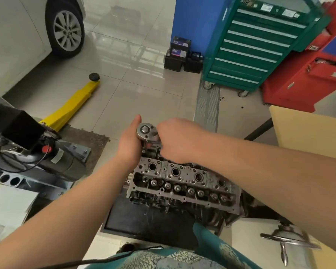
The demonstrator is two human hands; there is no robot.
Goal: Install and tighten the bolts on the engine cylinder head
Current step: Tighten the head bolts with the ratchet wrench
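Nearest my view is a patterned teal shirt at the bottom edge, with a black cord trailing across it. From there I go to the fingers: my right hand is curled in a fist over the handle of the ratchet, fingers pressed together around it, though the handle itself is hidden under the hand. My left hand lies flat against the side of the ratchet head, thumb up, fingers straight as far as I can see and steadying rather than gripping. The ratchet stands over the far left end of the cylinder head, which rests on a dark mat on the tiled floor; the bolt and socket beneath the tool are covered by my hands. I judge the head to be heavy, rigid cast metal that will not shift under torque, while the ratchet is hard, smooth steel, likely slippery if oily, so the pull belongs far out on the handle with the other palm holding the tool's head square. Further off stand a yellow lift arm, a green tool cabinet and a car wheel.
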